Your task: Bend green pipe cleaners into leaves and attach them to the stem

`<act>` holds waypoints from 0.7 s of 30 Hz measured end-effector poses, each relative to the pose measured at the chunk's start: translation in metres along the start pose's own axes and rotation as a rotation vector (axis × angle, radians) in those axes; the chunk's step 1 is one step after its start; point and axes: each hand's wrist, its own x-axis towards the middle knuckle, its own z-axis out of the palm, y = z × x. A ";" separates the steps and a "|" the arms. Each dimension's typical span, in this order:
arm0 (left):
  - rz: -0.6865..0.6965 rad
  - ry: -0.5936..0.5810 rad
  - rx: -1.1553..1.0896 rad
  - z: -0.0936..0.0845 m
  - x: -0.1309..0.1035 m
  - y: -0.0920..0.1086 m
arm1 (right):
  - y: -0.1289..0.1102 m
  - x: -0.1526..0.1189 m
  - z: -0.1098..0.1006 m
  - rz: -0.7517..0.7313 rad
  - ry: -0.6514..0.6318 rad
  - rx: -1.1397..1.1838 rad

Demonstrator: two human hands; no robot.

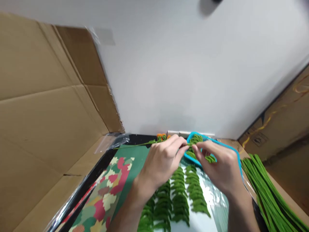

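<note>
A thin green pipe cleaner (135,146) runs sideways through my fingers, its free end reaching out to the left. My left hand (164,156) pinches it with thumb and fingertips. Close beside, my right hand (218,159) has thumb and forefinger closed on the same strand, near its right end. Below my hands, several rows of curved green fuzzy pieces (178,196) lie on a white sheet (205,222). Just behind my right hand stands a blue-rimmed basket (228,146) with more bent green pieces (196,139) in it, partly hidden by my fingers.
A bundle of long green pipe cleaners (267,190) lies at the right. Patterned paper (103,196) on a green mat (135,158) is at the left. Small orange and green pieces (161,137) sit at the back. Cardboard (48,80) and a pale wall (181,71) enclose the workspace.
</note>
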 end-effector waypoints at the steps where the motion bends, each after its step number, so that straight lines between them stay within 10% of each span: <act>1: 0.027 -0.018 0.024 0.002 0.000 0.001 | -0.001 -0.002 -0.008 0.029 -0.011 -0.014; 6: 0.121 0.069 -0.030 0.004 0.004 0.011 | -0.003 -0.040 -0.047 0.226 -0.063 -0.081; 13: 0.124 -0.002 -0.039 0.000 0.006 0.016 | 0.017 -0.171 -0.070 0.641 -0.451 -0.190; 21: 0.229 -0.416 0.049 0.031 -0.001 0.038 | 0.018 -0.254 -0.087 0.808 -0.150 -0.339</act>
